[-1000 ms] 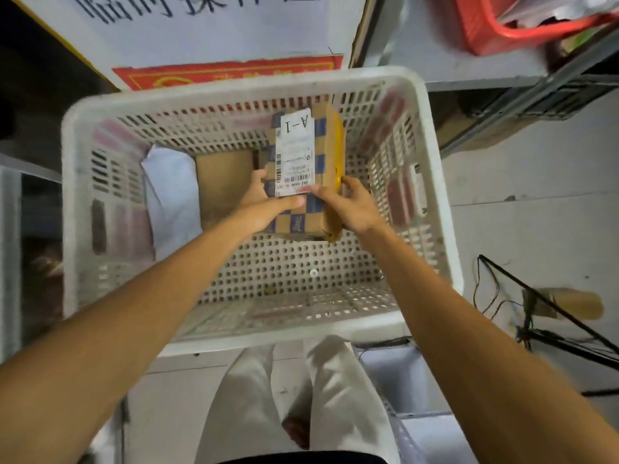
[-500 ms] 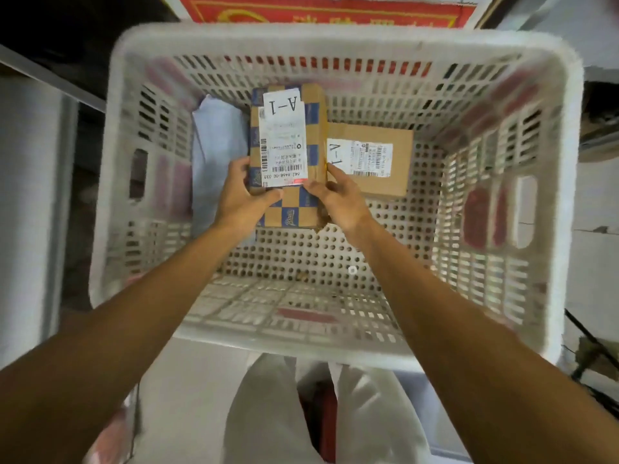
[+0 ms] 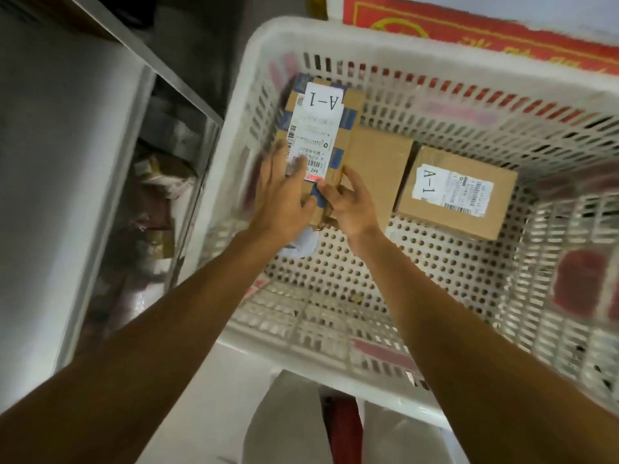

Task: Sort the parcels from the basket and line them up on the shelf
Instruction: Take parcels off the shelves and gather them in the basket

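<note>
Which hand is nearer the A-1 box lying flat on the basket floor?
Right. The right hand grips the held parcel on the side facing the floor box; the left hand holds its far side.

Count coming in: white basket (image 3: 435, 51), one | cardboard boxes, three: blue-checked box (image 3: 351, 105), plain box (image 3: 378, 162), labelled box (image 3: 475, 216) | A-1 labels (image 3: 323, 100), two | pale soft packet (image 3: 301, 244), one, half hidden | hands, two: left hand (image 3: 281, 199), right hand (image 3: 351, 209) | red banner (image 3: 469, 25), one
</note>
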`<state>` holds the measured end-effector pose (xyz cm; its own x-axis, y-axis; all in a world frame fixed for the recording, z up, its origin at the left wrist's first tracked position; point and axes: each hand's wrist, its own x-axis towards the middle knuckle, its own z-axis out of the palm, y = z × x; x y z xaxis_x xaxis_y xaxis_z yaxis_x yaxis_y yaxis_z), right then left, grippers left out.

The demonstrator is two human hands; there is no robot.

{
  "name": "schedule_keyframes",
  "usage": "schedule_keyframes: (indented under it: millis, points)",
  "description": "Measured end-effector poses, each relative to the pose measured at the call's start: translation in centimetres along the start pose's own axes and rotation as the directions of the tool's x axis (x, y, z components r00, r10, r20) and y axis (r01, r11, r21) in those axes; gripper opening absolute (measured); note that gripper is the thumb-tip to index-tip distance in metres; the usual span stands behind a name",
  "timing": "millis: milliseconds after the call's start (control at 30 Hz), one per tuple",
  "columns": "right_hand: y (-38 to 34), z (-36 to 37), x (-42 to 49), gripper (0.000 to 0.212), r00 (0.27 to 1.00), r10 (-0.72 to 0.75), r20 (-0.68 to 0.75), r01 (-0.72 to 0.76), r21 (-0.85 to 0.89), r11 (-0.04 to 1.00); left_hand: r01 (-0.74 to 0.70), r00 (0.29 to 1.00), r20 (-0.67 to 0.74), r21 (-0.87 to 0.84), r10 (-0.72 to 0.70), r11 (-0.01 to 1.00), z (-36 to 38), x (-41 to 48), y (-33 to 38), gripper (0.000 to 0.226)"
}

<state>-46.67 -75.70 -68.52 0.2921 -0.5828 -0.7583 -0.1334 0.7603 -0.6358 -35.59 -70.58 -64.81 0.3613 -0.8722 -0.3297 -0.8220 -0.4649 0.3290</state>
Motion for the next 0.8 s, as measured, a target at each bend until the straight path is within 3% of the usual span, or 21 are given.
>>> schedule_keyframes:
  millis: [133,267,400,533,700,800]
  points:
    - [0.7,0.6,0.6,0.069,1.0,-0.014,-0.015,0.014,-0.035,0.999,-0.059,0.998,0.028,0.034,0.058,0.998,0.2,0.5,-1.0,0.066]
    - [-0.3,0.8,-0.1,0.094,0.999,-0.004,-0.051,-0.005,-0.176,0.984,-0.102,0.994,0.04,0.077,0.099,0.992,0.4,0.2,-1.6,0.068]
    - [-3.1,0.4,-0.9,0.068,0.998,0.047,-0.046,-0.059,-0.298,0.953,-0.124,0.983,0.138,0.04,0.118,0.991,-1.0,-0.1,-1.7,0.07]
    - [-5.8,0.6,-5.0,0.059,0.997,-0.011,-0.081,-0.027,-0.446,0.895,-0.148,0.967,0.197,-0.072,0.16,0.986,-4.5,-1.1,-1.5,0.069]
    - [-10.2,1.3,-10.6,0.053,0.99,-0.143,-0.012,0.105,-0.626,0.773,-0.158,0.97,0.126,-0.314,0.206,0.936,-11.7,-2.8,-0.5,0.06]
    - [-12.7,3.2,-12.3,0.052,0.967,-0.237,0.098,0.237,-0.692,0.682,-0.149,0.981,0.074,-0.317,0.18,0.937,-15.0,-4.0,-0.8,0.054]
